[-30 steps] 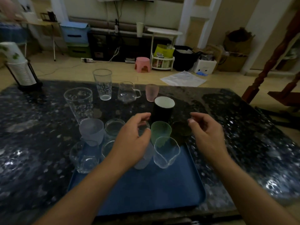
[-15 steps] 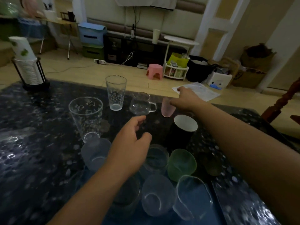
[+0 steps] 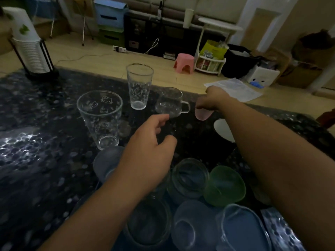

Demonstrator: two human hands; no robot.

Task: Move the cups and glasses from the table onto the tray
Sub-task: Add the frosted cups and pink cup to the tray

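My right hand (image 3: 213, 99) grips the rim of the small pink cup (image 3: 202, 114) from above, at the far side of the dark speckled table (image 3: 36, 134). My left hand (image 3: 150, 151) hovers over the table with loosely curled fingers, holding nothing, just short of the clear glass mug (image 3: 170, 103). A tall patterned glass (image 3: 139, 86) and a wide cat-print glass (image 3: 100, 116) stand on the table to the left. The black cup with white inside (image 3: 223, 130) is partly hidden behind my right forearm. The blue tray (image 3: 243, 230) at the bottom holds several cups, among them a green one (image 3: 224, 187).
A black rack with a stack of white paper cups (image 3: 30, 44) stands at the table's far left corner. Beyond the table's far edge lie the floor, a pink stool (image 3: 184, 62) and papers (image 3: 233, 88).
My right hand has closed on the pink cup it was reaching for. My left hand has edged forward toward the glass mug. The view has moved closer to the table.
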